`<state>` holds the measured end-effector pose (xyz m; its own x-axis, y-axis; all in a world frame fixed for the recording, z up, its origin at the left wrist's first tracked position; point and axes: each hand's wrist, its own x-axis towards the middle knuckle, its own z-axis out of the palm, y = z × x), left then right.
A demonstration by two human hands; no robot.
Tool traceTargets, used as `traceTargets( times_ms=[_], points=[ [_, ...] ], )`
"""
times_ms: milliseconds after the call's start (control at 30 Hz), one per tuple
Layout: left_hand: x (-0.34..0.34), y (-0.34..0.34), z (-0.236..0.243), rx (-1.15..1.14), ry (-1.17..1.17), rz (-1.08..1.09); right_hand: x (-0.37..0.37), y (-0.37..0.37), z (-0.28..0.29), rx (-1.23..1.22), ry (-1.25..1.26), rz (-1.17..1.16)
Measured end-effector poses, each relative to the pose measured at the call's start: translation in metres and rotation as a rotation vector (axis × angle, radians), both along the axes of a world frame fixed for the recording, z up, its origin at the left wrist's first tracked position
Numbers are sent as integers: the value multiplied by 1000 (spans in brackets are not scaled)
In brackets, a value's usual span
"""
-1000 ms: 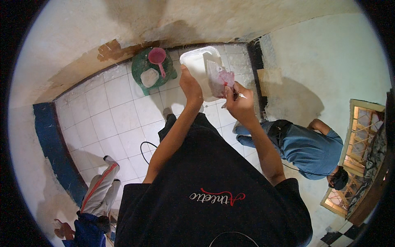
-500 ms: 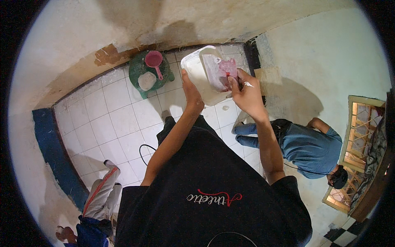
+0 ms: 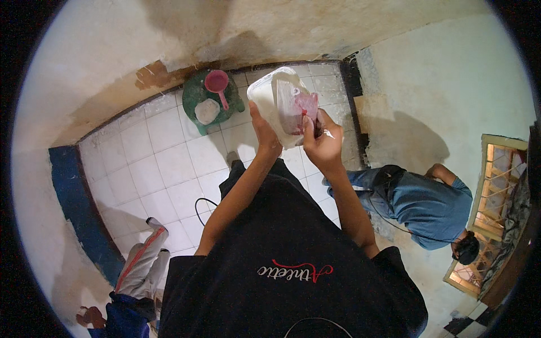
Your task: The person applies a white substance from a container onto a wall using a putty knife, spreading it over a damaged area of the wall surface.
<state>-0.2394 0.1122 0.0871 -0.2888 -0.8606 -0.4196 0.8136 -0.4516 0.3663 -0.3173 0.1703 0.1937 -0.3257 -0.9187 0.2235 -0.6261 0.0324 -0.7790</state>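
My left hand grips the near-left side of a white rectangular plastic tub, its thumb along the rim; the other fingers are hidden beneath. Pale, creamy paste coats the inside of the tub. In my right hand is a flat putty spreader, reddish at the grip and smeared white over its wide blade. Thumb and fingers pinch the spreader's near edge, and the blade lies over the tub's right half. A white smear of paste marks the back of my right hand.
Ahead on the left, a green stool carries a pink dipper and a whitish lump. One person stands at the right near a window; another person is at the lower left. A stained wall rises ahead.
My right hand has moved left with the spreader, bringing it further over the tub. My left hand keeps its grip on the tub, and the whole view has shifted slightly.
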Motion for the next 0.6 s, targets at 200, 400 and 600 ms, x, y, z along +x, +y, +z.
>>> traceTargets(
  times_ms=[200,400,600],
  points=[
    [3,1,2,-21,-7,-45,8,-19,22,131,200,72],
    [5,6,3,-44,-36,-101,-1,-25,-6,101,342,139],
    [13,6,-4,-32,-19,-94,4,-25,-11,135,295,149]
  ],
)
